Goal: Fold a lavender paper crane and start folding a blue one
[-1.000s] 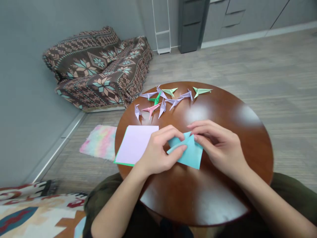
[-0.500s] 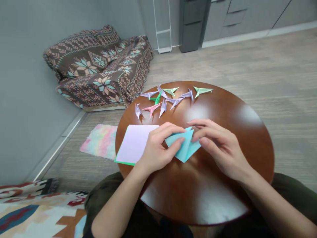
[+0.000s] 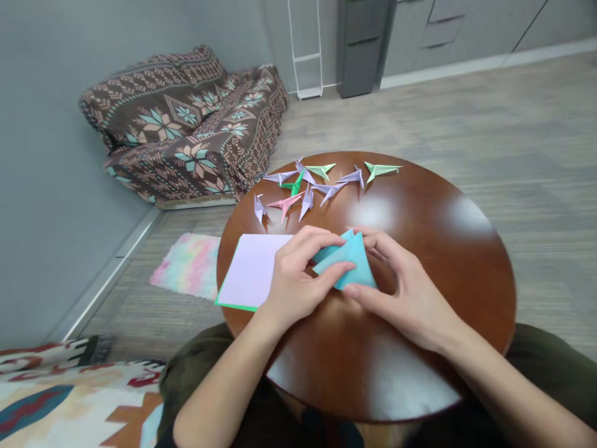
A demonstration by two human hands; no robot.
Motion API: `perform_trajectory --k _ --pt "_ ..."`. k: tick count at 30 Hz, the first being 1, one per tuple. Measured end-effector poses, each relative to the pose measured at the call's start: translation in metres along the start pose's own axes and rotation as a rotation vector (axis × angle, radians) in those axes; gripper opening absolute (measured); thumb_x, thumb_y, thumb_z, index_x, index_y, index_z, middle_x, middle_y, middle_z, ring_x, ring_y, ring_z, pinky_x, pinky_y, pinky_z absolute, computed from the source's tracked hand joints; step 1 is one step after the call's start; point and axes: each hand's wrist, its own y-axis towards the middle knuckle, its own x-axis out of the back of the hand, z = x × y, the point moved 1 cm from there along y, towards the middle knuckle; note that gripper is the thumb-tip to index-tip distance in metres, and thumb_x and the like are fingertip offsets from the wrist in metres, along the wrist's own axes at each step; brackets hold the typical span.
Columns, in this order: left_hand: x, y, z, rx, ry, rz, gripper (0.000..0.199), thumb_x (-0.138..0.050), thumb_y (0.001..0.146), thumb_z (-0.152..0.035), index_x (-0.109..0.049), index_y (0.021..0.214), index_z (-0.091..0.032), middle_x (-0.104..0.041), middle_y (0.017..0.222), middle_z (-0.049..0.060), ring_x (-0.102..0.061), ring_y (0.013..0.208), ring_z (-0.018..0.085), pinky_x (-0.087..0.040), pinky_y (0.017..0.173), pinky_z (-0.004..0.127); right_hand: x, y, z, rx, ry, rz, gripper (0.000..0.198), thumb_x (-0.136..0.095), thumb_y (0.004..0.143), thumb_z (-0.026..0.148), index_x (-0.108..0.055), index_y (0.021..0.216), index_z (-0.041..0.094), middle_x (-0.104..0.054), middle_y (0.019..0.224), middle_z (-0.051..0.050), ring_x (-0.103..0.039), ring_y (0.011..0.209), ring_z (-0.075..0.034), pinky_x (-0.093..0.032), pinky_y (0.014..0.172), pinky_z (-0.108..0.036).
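Observation:
A partly folded sheet of light blue origami paper [image 3: 355, 256] is held between both hands over the round table. My left hand [image 3: 305, 267] pinches its left side, with the thumb lying across the front. My right hand [image 3: 396, 274] grips the right side, its thumb at the lower edge and its fingers behind the paper, partly hidden. Left of my left hand lies a stack of square paper [image 3: 254, 264], lilac on top with a green edge showing below. Several folded paper cranes in lilac, green and pink, among them a pink crane [image 3: 286, 204], sit toward the far left of the table.
The brown round table [image 3: 448, 249] has a glossy top. Beyond it stand a sofa [image 3: 186, 124] under a patterned cover, a white rack [image 3: 308, 59] and grey cabinets [image 3: 420, 43]. A pastel rug [image 3: 189, 264] lies on the floor to the left.
My right hand has closed in on the paper, its thumb moving down and left to the lower edge. The blue paper has tilted, and its lower point no longer shows.

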Motion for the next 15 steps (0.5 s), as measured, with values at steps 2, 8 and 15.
perform_trajectory --k 2,8,15 --pt "-0.001 0.0 0.0 0.005 -0.033 0.033 0.029 -0.087 0.082 -0.025 -0.074 0.106 -0.019 -0.074 0.103 0.006 -0.068 0.085 0.015 -0.048 0.061 0.022 0.001 0.001 0.002 0.021 0.046 0.038 0.017 -0.074 0.09 0.029 -0.062 0.1 0.023 -0.072 0.115 -0.005 -0.068 0.11 -0.024 -0.052 0.098 -0.037" --pt "-0.002 -0.001 -0.004 0.155 -0.231 0.082 0.031 -0.085 0.084 -0.022 -0.072 0.112 -0.021 -0.074 0.109 0.006 -0.071 0.097 0.018 -0.054 0.072 0.024 0.007 0.002 -0.006 0.081 -0.019 -0.028 0.014 -0.068 0.095 0.021 -0.062 0.082 0.022 -0.069 0.085 -0.001 -0.063 0.079 -0.018 -0.05 0.075 -0.031" --pt "-0.001 -0.003 -0.005 0.277 -0.242 0.083 0.026 -0.083 0.084 -0.02 -0.074 0.108 -0.02 -0.077 0.095 0.002 -0.07 0.078 0.014 -0.052 0.064 0.021 0.005 0.001 -0.016 0.185 -0.035 -0.126 0.018 -0.072 0.094 0.015 -0.059 0.099 0.026 -0.065 0.087 0.002 -0.066 0.08 -0.016 -0.054 0.073 -0.028"
